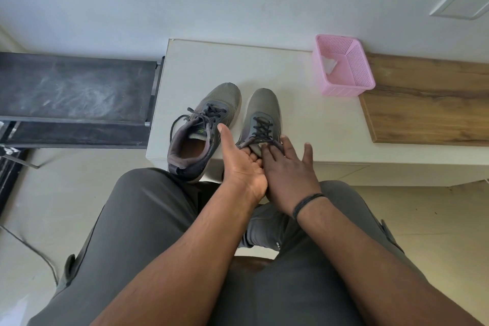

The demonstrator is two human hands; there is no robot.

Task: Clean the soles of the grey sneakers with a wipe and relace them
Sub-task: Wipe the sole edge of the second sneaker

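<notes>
Two grey sneakers with dark laces stand side by side on a white low table (pixel 264 61), toes pointing away from me. The left sneaker (pixel 203 124) has loose lace ends trailing over its side. The right sneaker (pixel 264 111) is laced up its front. My left hand (pixel 240 164) is palm up at this shoe's collar, thumb stretched out, its fingers curled around the tongue. Over the same collar rests my right hand (pixel 288 174), fingers spread and fairly straight, hiding the shoe's opening and heel. A white wipe (pixel 328 65) lies inside a pink basket (pixel 341 90).
The pink basket stands at the table's back right, beside a wooden board (pixel 423 103). A dark scuffed bench (pixel 74 87) adjoins the table on the left. My knees in grey trousers (pixel 137 219) are close to the table's front edge. A wall runs behind.
</notes>
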